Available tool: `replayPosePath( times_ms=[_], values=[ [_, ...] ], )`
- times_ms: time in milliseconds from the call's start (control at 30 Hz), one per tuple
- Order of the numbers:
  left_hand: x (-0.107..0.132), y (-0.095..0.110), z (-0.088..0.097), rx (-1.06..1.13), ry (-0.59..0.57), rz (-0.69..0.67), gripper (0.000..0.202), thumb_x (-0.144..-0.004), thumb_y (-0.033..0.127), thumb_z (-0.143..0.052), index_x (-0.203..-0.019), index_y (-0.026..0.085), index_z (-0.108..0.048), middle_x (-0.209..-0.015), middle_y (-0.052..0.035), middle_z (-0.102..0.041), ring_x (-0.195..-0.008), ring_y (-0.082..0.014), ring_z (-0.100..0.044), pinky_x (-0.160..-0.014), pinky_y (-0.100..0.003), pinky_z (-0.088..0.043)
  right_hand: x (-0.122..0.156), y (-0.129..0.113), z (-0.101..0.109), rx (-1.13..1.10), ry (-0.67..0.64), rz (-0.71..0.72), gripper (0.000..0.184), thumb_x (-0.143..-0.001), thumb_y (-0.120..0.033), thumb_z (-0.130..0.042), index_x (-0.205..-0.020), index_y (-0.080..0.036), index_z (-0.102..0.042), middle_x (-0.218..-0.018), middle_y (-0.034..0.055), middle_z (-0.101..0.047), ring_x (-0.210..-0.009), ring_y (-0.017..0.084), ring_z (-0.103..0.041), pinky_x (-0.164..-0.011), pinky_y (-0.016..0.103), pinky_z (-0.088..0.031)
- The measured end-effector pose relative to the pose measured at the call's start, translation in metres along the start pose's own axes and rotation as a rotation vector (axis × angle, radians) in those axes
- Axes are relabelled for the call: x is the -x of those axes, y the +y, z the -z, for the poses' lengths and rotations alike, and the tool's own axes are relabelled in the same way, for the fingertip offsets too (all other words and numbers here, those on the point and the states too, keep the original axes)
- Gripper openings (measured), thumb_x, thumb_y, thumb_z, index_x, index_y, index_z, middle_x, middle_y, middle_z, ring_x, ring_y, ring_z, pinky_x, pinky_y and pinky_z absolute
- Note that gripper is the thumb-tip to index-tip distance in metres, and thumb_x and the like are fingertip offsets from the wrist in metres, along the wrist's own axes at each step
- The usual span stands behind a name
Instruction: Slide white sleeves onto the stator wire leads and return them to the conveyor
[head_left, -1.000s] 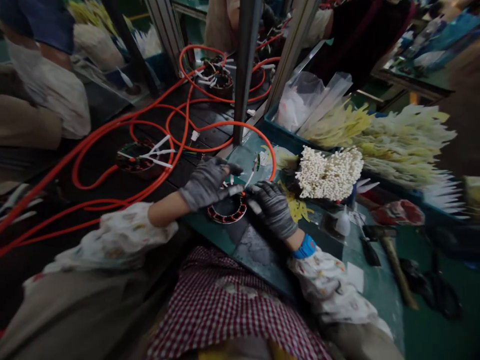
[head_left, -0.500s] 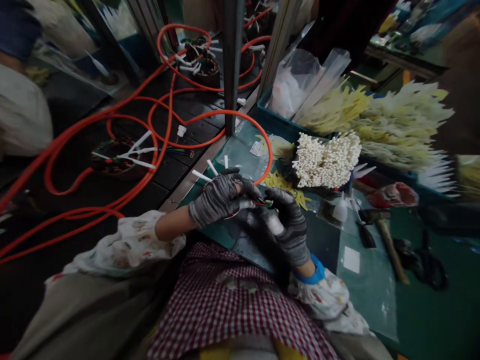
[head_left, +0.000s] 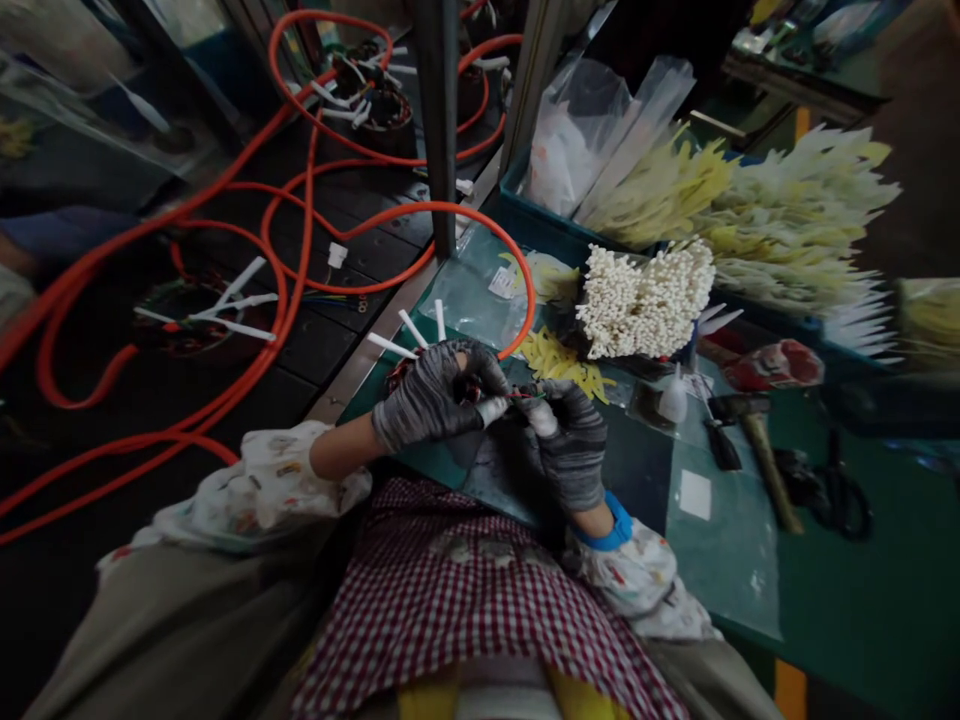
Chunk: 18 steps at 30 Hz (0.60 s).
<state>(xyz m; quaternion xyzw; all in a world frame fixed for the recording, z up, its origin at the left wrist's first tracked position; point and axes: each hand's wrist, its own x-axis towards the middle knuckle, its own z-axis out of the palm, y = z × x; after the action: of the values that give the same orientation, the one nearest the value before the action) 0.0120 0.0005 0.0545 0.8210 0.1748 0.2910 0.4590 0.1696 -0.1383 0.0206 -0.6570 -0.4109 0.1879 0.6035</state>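
Note:
My left hand (head_left: pixel 431 398), in a grey glove, is closed around a round wound stator (head_left: pixel 399 371) held tilted above the green bench (head_left: pixel 720 570); white sleeve tubes (head_left: pixel 405 332) stick out past its knuckles. My right hand (head_left: pixel 571 445), gloved too, pinches thin red and green wires (head_left: pixel 517 396) coming from the stator, close to the left fingertips. An orange cable (head_left: pixel 480 215) loops behind both hands.
A bundle of white-tipped sticks (head_left: pixel 645 300) and piles of yellow and white strips (head_left: pixel 780 235) lie in a blue tray at the back right. A hammer (head_left: pixel 754 450), scissors (head_left: pixel 832 490) and a small bottle (head_left: pixel 673 398) rest on the right. Other stators (head_left: pixel 202 315) with orange cables lie at left.
The stator has been lifted off the bench and tilted in my left hand. My right hand has come up to the wires. The view has dropped and shifted a little.

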Motion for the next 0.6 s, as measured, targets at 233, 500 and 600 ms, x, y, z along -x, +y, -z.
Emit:
replayPosePath(
  times_ms=[233, 500, 600],
  values=[
    [0.034, 0.009, -0.008, -0.373, -0.123, -0.264, 0.013, -0.098, 0.037, -0.071, -0.093, 0.029, -0.081, -0.096, -0.0055, -0.084, -0.117, -0.0336, -0.077, -0.112, -0.058, -0.060, 0.000, -0.012, -0.027, -0.117, 0.247, 0.128, 0.015, -0.106, -0.044, -0.074, -0.106, -0.029, -0.072, -0.105, 0.0016, -0.085, -0.099, 0.021, -0.082, -0.093, 0.041, -0.070],
    [-0.076, -0.005, 0.049, -0.398, -0.146, -0.170, 0.022, -0.103, 0.035, -0.071, -0.115, 0.019, -0.081, -0.116, -0.0081, -0.082, -0.107, -0.0249, -0.075, -0.104, -0.044, -0.061, 0.009, 0.008, -0.041, -0.506, -0.049, -0.116, 0.038, -0.106, -0.063, -0.068, -0.109, -0.026, -0.073, -0.108, 0.0061, -0.084, -0.101, 0.023, -0.081, -0.095, 0.040, -0.068],
    [-0.130, -0.013, 0.016, -0.783, -0.614, -0.171, 0.027, -0.102, 0.030, -0.069, -0.122, 0.020, -0.084, -0.131, -0.0110, -0.080, -0.124, -0.0322, -0.070, -0.112, -0.051, -0.054, 0.010, 0.009, -0.036, -0.516, -0.254, -0.135, 0.042, -0.101, -0.068, -0.074, -0.105, -0.027, -0.076, -0.103, 0.0051, -0.084, -0.097, 0.022, -0.079, -0.094, 0.038, -0.067]
  ],
)
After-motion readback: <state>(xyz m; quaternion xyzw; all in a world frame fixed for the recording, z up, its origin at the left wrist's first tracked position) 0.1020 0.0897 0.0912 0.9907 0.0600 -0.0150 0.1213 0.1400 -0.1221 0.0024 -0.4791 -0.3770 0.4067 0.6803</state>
